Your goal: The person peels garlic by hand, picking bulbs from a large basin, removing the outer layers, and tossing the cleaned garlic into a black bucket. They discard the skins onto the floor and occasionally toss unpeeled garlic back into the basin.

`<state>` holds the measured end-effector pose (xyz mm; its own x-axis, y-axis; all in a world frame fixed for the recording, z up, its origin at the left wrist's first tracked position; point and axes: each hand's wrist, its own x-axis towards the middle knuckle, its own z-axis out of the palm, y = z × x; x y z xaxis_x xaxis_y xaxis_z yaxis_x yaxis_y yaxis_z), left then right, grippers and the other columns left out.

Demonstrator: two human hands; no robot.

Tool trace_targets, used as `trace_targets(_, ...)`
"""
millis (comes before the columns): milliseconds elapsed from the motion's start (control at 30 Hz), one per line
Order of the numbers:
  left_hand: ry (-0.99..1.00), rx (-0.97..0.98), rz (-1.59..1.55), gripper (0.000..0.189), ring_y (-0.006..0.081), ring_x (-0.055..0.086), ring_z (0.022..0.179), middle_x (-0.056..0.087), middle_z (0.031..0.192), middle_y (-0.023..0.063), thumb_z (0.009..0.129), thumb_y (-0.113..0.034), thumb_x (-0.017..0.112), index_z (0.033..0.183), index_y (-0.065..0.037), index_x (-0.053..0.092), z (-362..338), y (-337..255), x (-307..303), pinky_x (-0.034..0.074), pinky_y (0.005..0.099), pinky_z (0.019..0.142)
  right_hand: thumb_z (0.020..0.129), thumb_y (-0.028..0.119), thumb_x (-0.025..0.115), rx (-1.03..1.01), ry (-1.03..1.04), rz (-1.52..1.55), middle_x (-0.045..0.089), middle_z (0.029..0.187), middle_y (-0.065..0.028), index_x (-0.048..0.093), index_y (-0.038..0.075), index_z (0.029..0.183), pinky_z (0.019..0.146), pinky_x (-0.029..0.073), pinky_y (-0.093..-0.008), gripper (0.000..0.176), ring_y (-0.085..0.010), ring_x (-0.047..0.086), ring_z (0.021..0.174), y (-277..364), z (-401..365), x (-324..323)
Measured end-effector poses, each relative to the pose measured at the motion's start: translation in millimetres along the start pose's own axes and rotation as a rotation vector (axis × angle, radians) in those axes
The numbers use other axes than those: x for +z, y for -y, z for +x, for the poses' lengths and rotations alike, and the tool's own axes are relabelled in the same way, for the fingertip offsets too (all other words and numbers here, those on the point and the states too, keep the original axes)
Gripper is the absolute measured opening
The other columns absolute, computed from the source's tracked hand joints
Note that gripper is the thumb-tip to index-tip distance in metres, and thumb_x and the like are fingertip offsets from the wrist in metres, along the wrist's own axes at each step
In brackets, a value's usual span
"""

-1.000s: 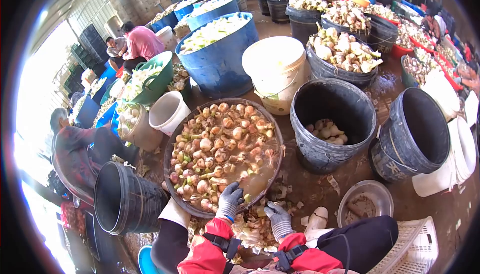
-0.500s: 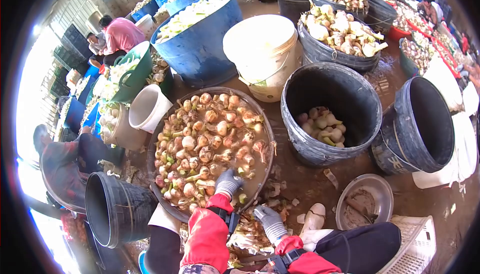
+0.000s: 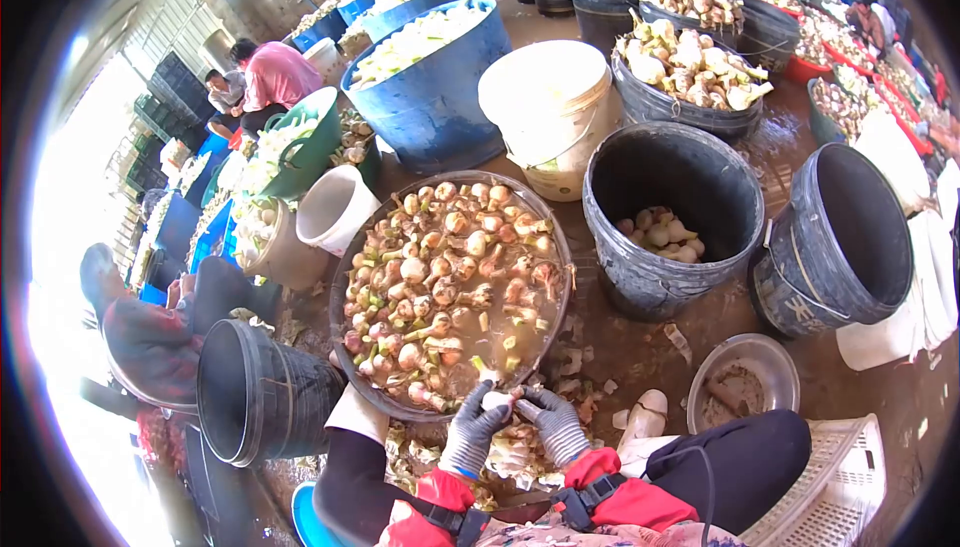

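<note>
A pale garlic bulb (image 3: 496,400) with a green stem end is held low over the near rim of a wide round tub (image 3: 352,372). My left hand (image 3: 470,429), in a grey glove, is closed around the bulb from the left. My right hand (image 3: 556,425), gloved alike, has its fingers closed at the bulb's right side; a reddish bit shows between the hands. Many brown-skinned garlic bulbs (image 3: 413,269) lie in muddy water in the tub. Loose peeled skins (image 3: 520,450) lie below my hands.
A black bucket (image 3: 640,282) with some pale bulbs stands right of the tub, beside another black bucket (image 3: 800,277). A metal bowl (image 3: 782,367) sits near my right knee, a tipped black bucket (image 3: 290,402) at left. People (image 3: 275,77) sit further back among filled tubs.
My left hand has come out of the tub toward me with a garlic bulb. My right hand has risen to meet it at the rim. The view has shifted slightly.
</note>
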<state>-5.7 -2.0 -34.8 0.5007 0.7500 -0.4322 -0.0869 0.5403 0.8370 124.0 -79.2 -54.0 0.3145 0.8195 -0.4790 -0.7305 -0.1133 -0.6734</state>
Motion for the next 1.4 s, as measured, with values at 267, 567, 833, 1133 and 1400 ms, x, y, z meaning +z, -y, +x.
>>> trace_targets(267, -0.179, 0.595, 1.015, 0.057, 0.0260, 0.060, 0.096, 0.060, 0.108, 0.0150, 0.067, -0.014, 0.080, 0.116, 0.001, 0.054, -48.5, 12.5, 4.5, 0.049, 0.0349, 0.082, 0.083, 0.003, 0.062, -0.066, 0.022, -0.234, 0.064, 0.107, -0.0076, 0.060, -0.002, 0.114, 0.087, 0.046, -0.0263, 0.032, -0.0151, 0.059, 0.095, 0.0, -25.4, 12.8)
trace_targets(567, -0.094, 0.707, 1.432, 0.053, 0.0320, 0.055, 0.089, 0.055, 0.096, 0.0131, 0.061, -0.015, 0.076, 0.112, -0.011, 0.061, -54.5, 9.4, 18.2, 0.046, 0.0403, 0.076, 0.086, 0.001, 0.051, -0.203, -0.155, -0.566, 0.065, 0.097, -0.0120, 0.058, 0.003, 0.116, 0.080, 0.047, -0.0274, 0.031, -0.0169, 0.060, 0.089, -43.5, -12.5, 7.9)
trace_targets(833, -0.014, -0.257, -0.468, 0.050, 0.0182, 0.059, 0.070, 0.061, 0.094, 0.0079, 0.087, -0.042, 0.057, 0.127, -0.014, 0.047, -47.1, 7.1, 1.1, 0.051, 0.0324, 0.059, 0.084, 0.000, 0.054, -0.156, 0.165, -0.367, 0.065, 0.104, -0.0075, 0.061, 0.000, 0.114, 0.086, 0.045, -0.0251, 0.031, -0.0136, 0.058, 0.095, -2.2, -18.9, -7.1)
trace_targets(1133, -0.307, -0.124, -0.075, 0.054, 0.0116, 0.050, 0.052, 0.060, 0.076, 0.0045, 0.092, -0.047, 0.049, 0.126, -0.006, 0.050, -58.3, 2.3, 3.6, 0.043, 0.0235, 0.050, 0.082, 0.021, 0.070, 0.152, 0.377, -0.416, 0.064, 0.104, -0.0059, 0.060, 0.000, 0.114, 0.084, 0.046, -0.0263, 0.039, -0.0123, 0.057, 0.093, -4.3, -28.5, 8.8)
trace_targets(1400, -0.481, 0.050, 0.108, 0.048, 0.0110, 0.051, 0.063, 0.053, 0.072, 0.0003, 0.090, -0.048, 0.053, 0.104, -0.003, 0.058, -3.3, -0.4, -4.4, 0.042, 0.0240, 0.054, 0.079, 0.024, 0.071, 0.020, 0.398, -1.074, 0.067, 0.098, -0.0115, 0.061, 0.004, 0.113, 0.082, 0.047, -0.0295, 0.040, -0.0183, 0.062, 0.088, -28.1, -19.3, 10.7)
